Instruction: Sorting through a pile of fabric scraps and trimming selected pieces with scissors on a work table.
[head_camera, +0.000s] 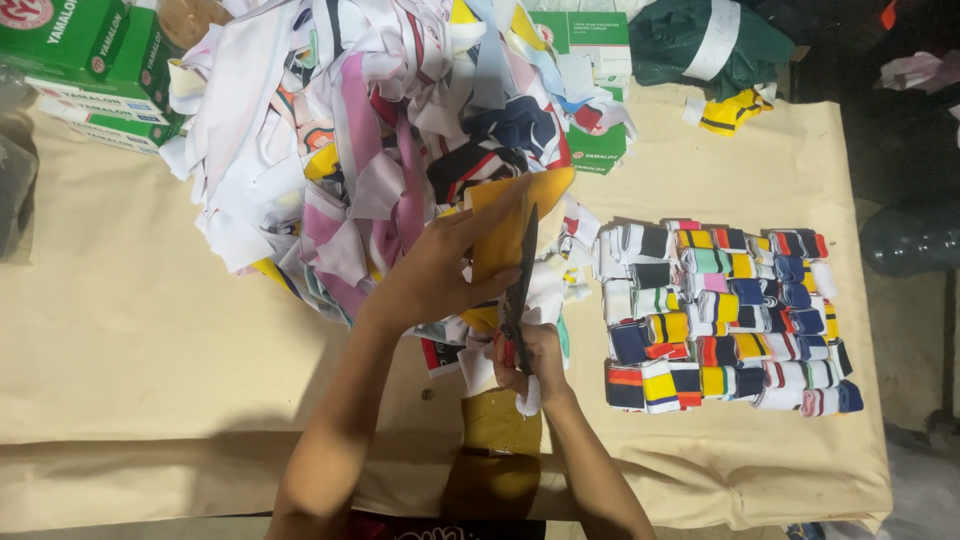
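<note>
My left hand (440, 268) holds up a yellow fabric strip (510, 215) by its upper part. My right hand (528, 362) is closed on the handles of dark scissors (520, 290), whose blades point up along the strip's right side. The strip's lower end (497, 425) hangs down over the table's front edge. Just behind my hands lies a big heap of mixed fabric scraps (370, 130) in white, pink, navy and yellow.
Rows of folded striped fabric pieces (725, 315) lie on the beige table cover (150, 330) to the right. Green boxes (85, 60) are stacked at the back left, another green box (595, 60) behind the heap. A dark green bag (700, 40) sits at the back right.
</note>
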